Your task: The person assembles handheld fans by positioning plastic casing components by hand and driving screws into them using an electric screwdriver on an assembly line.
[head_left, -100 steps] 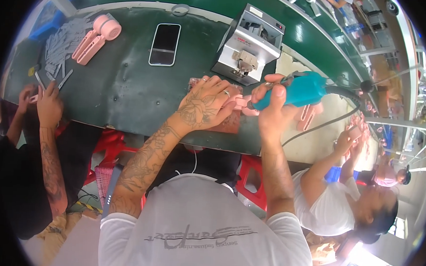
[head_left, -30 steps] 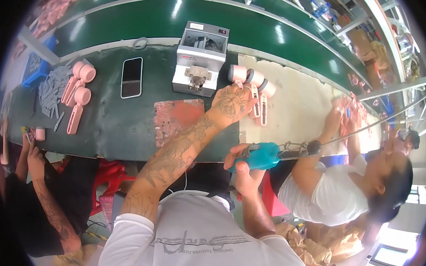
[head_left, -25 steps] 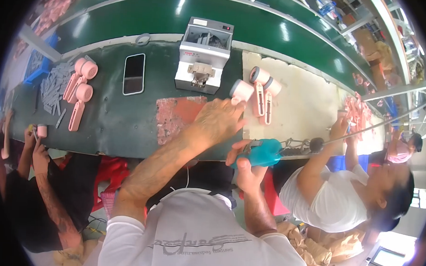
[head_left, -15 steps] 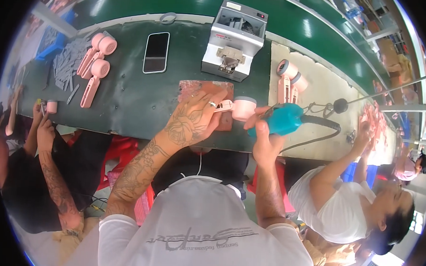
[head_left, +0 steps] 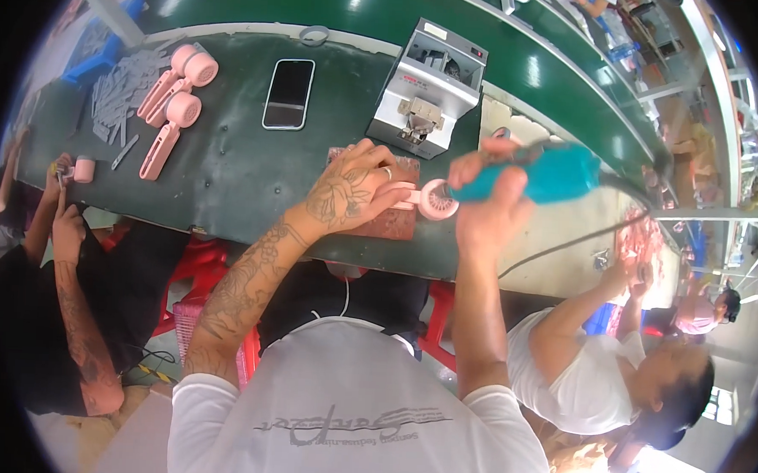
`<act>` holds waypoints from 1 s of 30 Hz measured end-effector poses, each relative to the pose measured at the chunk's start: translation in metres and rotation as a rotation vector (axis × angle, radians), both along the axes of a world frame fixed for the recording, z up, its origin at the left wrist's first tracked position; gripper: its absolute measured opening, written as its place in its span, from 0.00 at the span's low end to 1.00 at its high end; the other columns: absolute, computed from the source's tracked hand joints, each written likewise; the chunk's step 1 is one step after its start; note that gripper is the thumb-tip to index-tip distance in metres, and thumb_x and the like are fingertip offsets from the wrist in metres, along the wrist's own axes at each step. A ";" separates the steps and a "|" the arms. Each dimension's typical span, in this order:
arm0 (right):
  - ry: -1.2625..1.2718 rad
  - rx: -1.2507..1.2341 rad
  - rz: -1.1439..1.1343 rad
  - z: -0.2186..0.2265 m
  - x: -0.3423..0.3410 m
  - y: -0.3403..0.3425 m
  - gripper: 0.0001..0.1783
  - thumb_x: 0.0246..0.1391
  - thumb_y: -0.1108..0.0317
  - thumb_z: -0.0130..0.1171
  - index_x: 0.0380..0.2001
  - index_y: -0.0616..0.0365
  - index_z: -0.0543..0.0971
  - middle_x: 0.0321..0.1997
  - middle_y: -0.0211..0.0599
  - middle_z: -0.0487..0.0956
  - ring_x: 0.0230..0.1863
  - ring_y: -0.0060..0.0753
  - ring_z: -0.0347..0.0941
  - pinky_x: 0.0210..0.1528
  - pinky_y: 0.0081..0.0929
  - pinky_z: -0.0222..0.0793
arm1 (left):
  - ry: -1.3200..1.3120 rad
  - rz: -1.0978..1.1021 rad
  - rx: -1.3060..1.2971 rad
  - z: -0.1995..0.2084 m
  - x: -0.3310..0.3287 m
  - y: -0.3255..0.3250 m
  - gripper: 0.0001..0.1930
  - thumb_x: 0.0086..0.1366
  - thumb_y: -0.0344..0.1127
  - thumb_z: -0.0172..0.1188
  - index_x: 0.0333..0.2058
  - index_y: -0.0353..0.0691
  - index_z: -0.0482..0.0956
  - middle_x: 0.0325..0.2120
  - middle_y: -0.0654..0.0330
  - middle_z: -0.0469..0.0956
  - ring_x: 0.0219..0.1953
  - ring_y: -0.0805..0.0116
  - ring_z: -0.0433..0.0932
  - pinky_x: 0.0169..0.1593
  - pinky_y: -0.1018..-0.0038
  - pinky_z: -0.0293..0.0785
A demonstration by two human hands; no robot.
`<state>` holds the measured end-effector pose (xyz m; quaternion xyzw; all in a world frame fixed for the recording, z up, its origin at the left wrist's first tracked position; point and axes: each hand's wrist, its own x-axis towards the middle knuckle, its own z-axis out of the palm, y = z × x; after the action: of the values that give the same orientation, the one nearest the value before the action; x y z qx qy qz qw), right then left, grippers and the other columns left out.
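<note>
My left hand (head_left: 354, 189), with a ring on one finger, is closed on the handle of a pink handheld fan (head_left: 436, 203). The fan lies partly over a worn reddish pad (head_left: 392, 226), its round head past the pad's right edge and its slotted grille showing. A teal electric screwdriver (head_left: 538, 173) is gripped in my right hand (head_left: 491, 220), held roughly level with its cable trailing right. Its front end comes close to the fan's head; the tip is hidden, so I cannot tell whether they touch.
Beyond the pad stands a grey box-shaped machine (head_left: 428, 91). A phone (head_left: 289, 95) lies left of it. Further left are pink fans (head_left: 161, 148) and a pile of grey strips (head_left: 118, 98). Co-workers sit on both sides; one in a white shirt (head_left: 576, 376) works at the right.
The fan's head has turned, so its grille now shows instead of its side. My right hand has lifted the screwdriver up and to the right. My left hand keeps hold of the handle.
</note>
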<state>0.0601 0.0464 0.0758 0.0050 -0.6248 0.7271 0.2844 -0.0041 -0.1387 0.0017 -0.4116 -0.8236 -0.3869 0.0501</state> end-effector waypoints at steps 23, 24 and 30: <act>-0.031 0.168 -0.032 -0.013 -0.051 -0.010 0.21 0.72 0.53 0.63 0.46 0.65 0.79 0.24 0.30 0.79 0.27 0.22 0.75 0.31 0.22 0.68 | 0.015 0.064 -0.035 -0.019 0.004 0.003 0.26 0.67 0.59 0.67 0.44 0.37 0.89 0.50 0.54 0.82 0.56 0.50 0.78 0.63 0.53 0.74; -0.037 0.167 -0.027 -0.015 -0.048 -0.007 0.21 0.72 0.53 0.63 0.46 0.65 0.79 0.24 0.30 0.79 0.27 0.22 0.75 0.31 0.22 0.68 | 0.036 0.068 -0.049 -0.022 0.004 0.005 0.26 0.67 0.58 0.67 0.44 0.37 0.89 0.49 0.54 0.82 0.56 0.50 0.78 0.63 0.53 0.74; -0.034 0.222 0.045 -0.026 -0.041 -0.001 0.30 0.71 0.44 0.63 0.47 0.67 0.74 0.27 0.36 0.76 0.27 0.31 0.75 0.31 0.30 0.73 | 0.028 0.048 -0.042 -0.021 0.001 0.006 0.26 0.66 0.58 0.68 0.41 0.37 0.89 0.47 0.55 0.82 0.54 0.51 0.78 0.61 0.53 0.75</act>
<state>0.0194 0.0453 0.0500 0.0384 -0.7059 0.6597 0.2551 -0.0027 -0.1329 -0.0192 -0.3980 -0.8404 -0.3625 0.0624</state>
